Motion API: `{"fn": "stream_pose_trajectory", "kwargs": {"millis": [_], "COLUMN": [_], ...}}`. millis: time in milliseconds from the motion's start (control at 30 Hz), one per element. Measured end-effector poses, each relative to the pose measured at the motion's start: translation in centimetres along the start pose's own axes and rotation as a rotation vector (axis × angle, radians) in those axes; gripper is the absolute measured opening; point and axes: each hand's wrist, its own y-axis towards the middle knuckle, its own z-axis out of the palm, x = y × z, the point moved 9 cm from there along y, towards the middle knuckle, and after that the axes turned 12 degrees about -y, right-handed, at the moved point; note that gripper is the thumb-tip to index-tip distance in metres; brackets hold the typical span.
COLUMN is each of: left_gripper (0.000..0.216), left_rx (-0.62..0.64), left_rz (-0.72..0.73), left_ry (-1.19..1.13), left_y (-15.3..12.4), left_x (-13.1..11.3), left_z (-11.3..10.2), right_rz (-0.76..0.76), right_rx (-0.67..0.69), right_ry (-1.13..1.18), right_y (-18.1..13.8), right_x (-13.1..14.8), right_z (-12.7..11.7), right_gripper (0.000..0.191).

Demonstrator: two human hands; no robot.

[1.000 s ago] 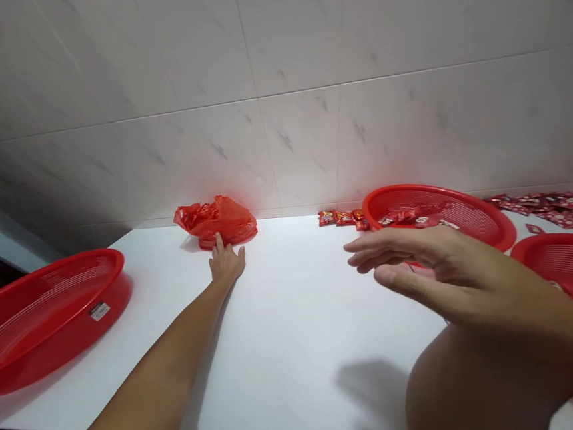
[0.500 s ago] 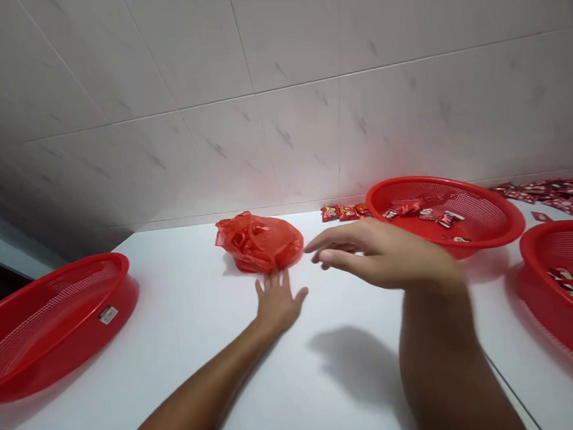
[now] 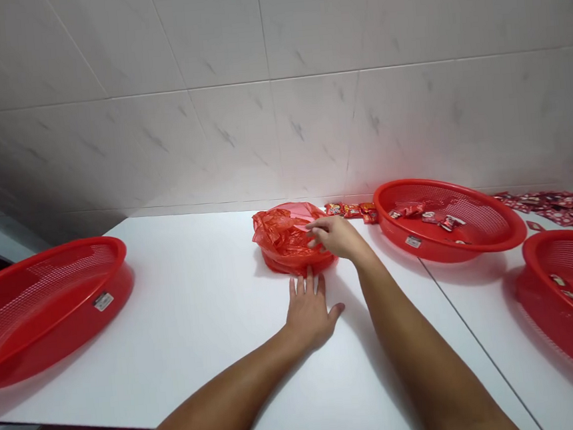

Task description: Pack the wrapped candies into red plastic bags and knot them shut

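A crumpled red plastic bag (image 3: 283, 242) sits on the white table (image 3: 198, 303) near the wall, its mouth spread wider at the top. My left hand (image 3: 309, 313) lies flat on the tabletop in front of it, fingers spread and fingertips at the bag's lower edge. Over the bag's right side is my right hand (image 3: 337, 237), its fingers bent and pointing left above the opening. I see nothing held in the right hand; whether its fingertips touch the plastic I cannot tell.
At the left stands a red plastic basket (image 3: 106, 277). Two more red baskets are on the right, the far one (image 3: 452, 247) and the near one (image 3: 549, 299), with small packets inside. Red snack packets (image 3: 351, 210) lie by the wall, and many packets (image 3: 561, 207) cover the far right.
My right hand has moved down and left, from the air right of the bag to over its opening. The bag's mouth now looks wider. The left hand stays flat before it.
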Motion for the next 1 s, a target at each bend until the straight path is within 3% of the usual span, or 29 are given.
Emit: {"fn": "stream_pose_trajectory", "kwargs": {"millis": [67,200,333,467,533,633,767,833,933,1000], "left_gripper": [0.095,0.088,0.082,0.082,0.081,0.075,0.070,0.068,0.058,0.055], "left_rx": [0.024,0.033,-0.002,-0.018,-0.028,-0.056,-0.092,-0.131,-0.213,-0.227], "left_rz": [0.030,0.110,0.154,0.154,0.155,0.140,0.141,0.156,0.208,0.200], "left_ry": [-0.017,-0.078,-0.130,-0.147,-0.152,-0.157,-0.156,-0.167,-0.196,-0.194], "left_y": [-0.1,-0.6,-0.6,-0.3,-0.3,-0.2,-0.2,-0.2,-0.3,-0.1], "left_x": [-0.4,-1.1,-1.0,-0.7,-0.7,-0.5,-0.5,-0.5,-0.7,-0.6], "left_z": [0.1,-0.3,-0.9,-1.0,-1.1,-1.2,-1.4,-1.8,-2.8,-2.9], "right_rz": [-0.030,0.067,0.093,0.105,0.071,0.001,-0.010,-0.014,-0.182,-0.326], "right_rx": [-0.039,0.049,0.034,-0.096,-0.323,-0.782,-0.863,-1.020,-1.299,-1.267], "right_ry": [-0.092,-0.311,-0.332,-0.348,-0.286,-0.034,0.213,0.321,0.635,0.866], "right_y": [0.8,2.1,2.6,2.7,2.1,-0.5,-1.8,-3.4,-6.7,-7.6], "right_x": [0.3,-1.1,-2.2,-2.2,-1.6,-1.5,-2.2,-2.3,-1.7,-1.1], "right_z": [1.7,6.7,7.3,4.1,1.0,-3.8,-5.6,-7.3,-10.2,-11.7], "right_gripper": [0.040,0.031,0.020,0.026,0.029,0.029,0.028,0.028,0.028,0.027]}}
